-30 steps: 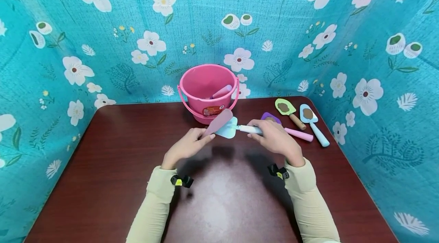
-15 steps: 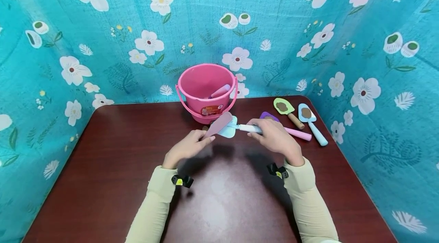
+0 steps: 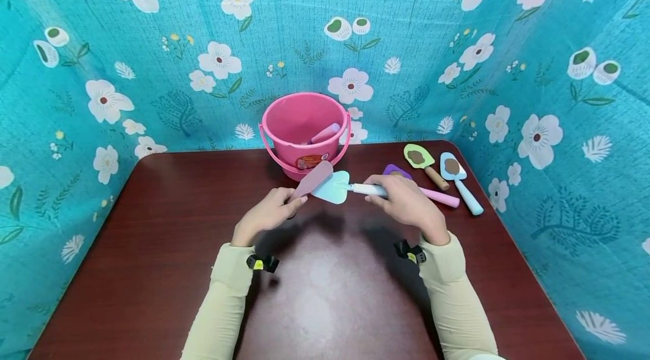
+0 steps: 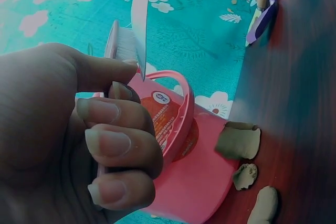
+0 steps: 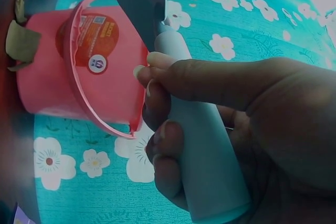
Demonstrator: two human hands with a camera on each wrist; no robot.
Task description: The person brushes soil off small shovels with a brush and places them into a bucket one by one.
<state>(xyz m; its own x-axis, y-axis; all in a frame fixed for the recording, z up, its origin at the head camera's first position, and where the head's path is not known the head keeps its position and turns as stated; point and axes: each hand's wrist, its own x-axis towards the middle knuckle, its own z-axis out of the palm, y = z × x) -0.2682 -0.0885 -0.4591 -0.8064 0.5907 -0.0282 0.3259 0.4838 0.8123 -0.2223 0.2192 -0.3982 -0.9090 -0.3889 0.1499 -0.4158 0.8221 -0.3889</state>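
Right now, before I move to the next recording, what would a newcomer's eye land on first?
Probably the bright pink bucket at the back of the table, before the teal floral cloth. Next, in front of it, the left hand holding a pink brush and the right hand gripping a pale blue trowel. Then perhaps the green-bladed trowel and blue-bladed trowel near the table's back right corner, brown patches on their blades.

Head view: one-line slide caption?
Left hand grips a pink brush, right hand a pale-blue trowel, before a pink bucket; three more trowels lie off to the right.
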